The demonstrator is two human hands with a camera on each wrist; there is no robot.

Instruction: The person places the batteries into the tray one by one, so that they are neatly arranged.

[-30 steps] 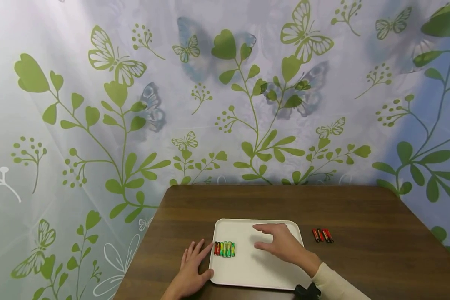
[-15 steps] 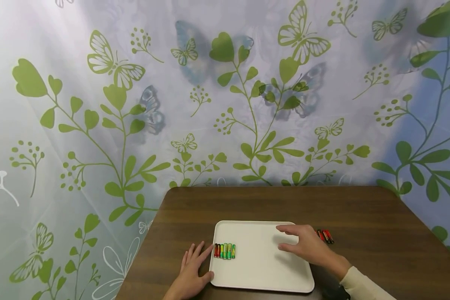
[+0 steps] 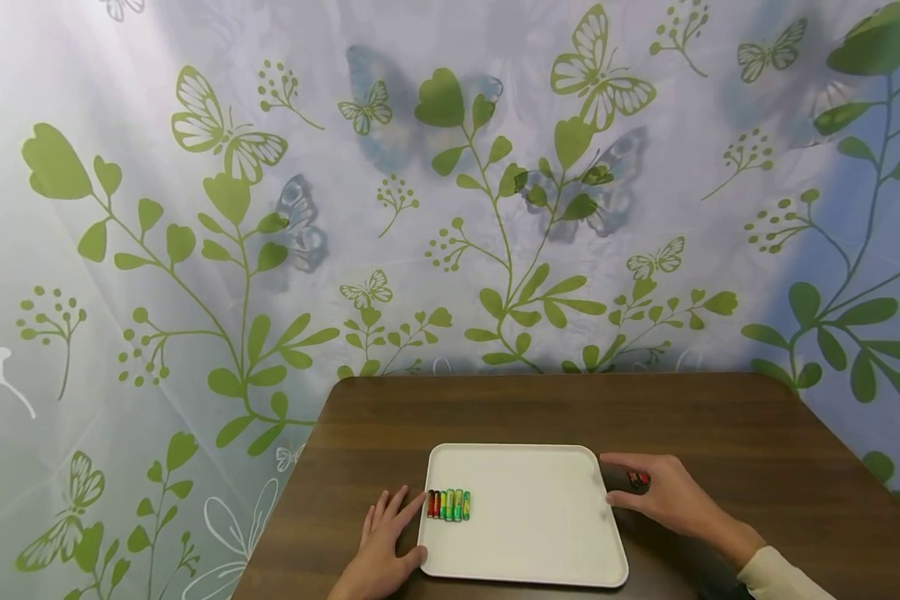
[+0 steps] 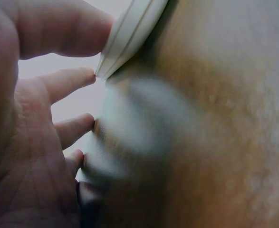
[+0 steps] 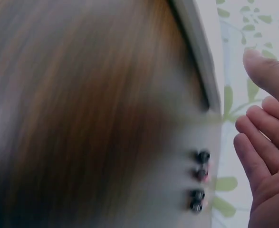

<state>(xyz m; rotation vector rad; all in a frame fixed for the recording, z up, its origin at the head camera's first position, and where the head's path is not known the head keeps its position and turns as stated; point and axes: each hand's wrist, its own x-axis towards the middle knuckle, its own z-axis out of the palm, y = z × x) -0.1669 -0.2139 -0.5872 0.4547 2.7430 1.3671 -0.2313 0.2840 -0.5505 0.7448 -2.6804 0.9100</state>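
Observation:
A white tray (image 3: 525, 533) lies on the brown wooden table, with a row of several batteries (image 3: 450, 505), some red and black, others green and yellow, near its left edge. My left hand (image 3: 382, 542) rests at that edge; in the left wrist view the thumb and a fingertip touch the tray rim (image 4: 134, 38). Just past the tray's right edge, my right hand (image 3: 671, 496) hovers with thumb and fingers spread and nothing between them. Several red and black batteries (image 3: 637, 480) lie right of the tray, mostly hidden behind it; their dark ends (image 5: 202, 173) show blurred in the right wrist view.
The brown table (image 3: 780, 500) extends behind and to the right of the tray. A curtain (image 3: 390, 250) printed with green leaves and butterflies hangs along the table's back and sides.
My right hand has moved right, from above the tray to beside the loose red batteries, which it now mostly covers. My left hand and the row on the tray stay in place.

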